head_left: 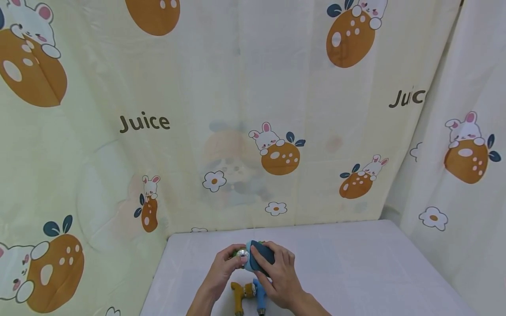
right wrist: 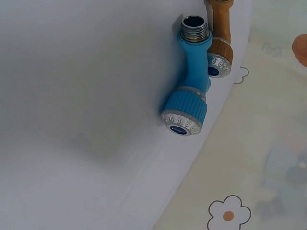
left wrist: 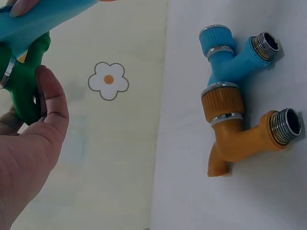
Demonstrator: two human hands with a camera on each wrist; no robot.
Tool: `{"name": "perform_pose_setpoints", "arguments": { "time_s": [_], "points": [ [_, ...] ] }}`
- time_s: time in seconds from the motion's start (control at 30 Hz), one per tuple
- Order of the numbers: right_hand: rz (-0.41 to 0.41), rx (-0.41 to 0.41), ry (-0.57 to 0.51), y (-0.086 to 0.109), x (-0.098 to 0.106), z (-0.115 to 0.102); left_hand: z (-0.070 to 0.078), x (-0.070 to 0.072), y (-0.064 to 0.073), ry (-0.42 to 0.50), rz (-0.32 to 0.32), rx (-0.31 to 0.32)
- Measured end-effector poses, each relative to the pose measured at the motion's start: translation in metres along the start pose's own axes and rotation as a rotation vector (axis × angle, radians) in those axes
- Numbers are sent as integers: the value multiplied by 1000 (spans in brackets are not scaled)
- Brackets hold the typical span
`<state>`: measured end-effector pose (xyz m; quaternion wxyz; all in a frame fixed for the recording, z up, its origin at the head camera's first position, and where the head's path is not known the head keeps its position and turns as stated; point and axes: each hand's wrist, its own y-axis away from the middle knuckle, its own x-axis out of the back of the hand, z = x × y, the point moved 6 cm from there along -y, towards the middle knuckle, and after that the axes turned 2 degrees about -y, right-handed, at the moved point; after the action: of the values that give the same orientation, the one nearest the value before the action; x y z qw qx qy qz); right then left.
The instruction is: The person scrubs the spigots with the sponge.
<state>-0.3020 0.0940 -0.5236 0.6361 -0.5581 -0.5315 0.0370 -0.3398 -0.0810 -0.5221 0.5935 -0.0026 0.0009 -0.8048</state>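
In the head view my left hand [head_left: 221, 272] grips a green tap, whose silver knob end [head_left: 243, 255] shows between the fingers. The left wrist view shows the green tap [left wrist: 23, 88] more fully, with fingers curled around its lower part. My right hand [head_left: 282, 277] holds a flat dark-blue and light-blue piece [head_left: 261, 256], perhaps a cloth, against the tap; its exact kind is unclear. A light-blue side of this piece [left wrist: 45, 21] covers the tap's upper part in the left wrist view. The right hand is out of the right wrist view.
An orange-brown tap [head_left: 238, 297] and a blue tap [head_left: 261, 298] lie side by side on the white-covered table [head_left: 336, 263], just below the hands. Both have threaded metal ends. A patterned curtain [head_left: 237, 87] hangs behind the table and along its sides.
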Motion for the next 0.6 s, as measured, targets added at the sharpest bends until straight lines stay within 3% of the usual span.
{"name": "perform_pose_setpoints", "arguments": {
  "time_s": [0.4,0.6],
  "points": [
    [4,12,54,1,0,3,1,-2,1,11,15,-16],
    [-1,22,134,3,-3,4,1,-3,2,-16,19,-20]
  ]
}}
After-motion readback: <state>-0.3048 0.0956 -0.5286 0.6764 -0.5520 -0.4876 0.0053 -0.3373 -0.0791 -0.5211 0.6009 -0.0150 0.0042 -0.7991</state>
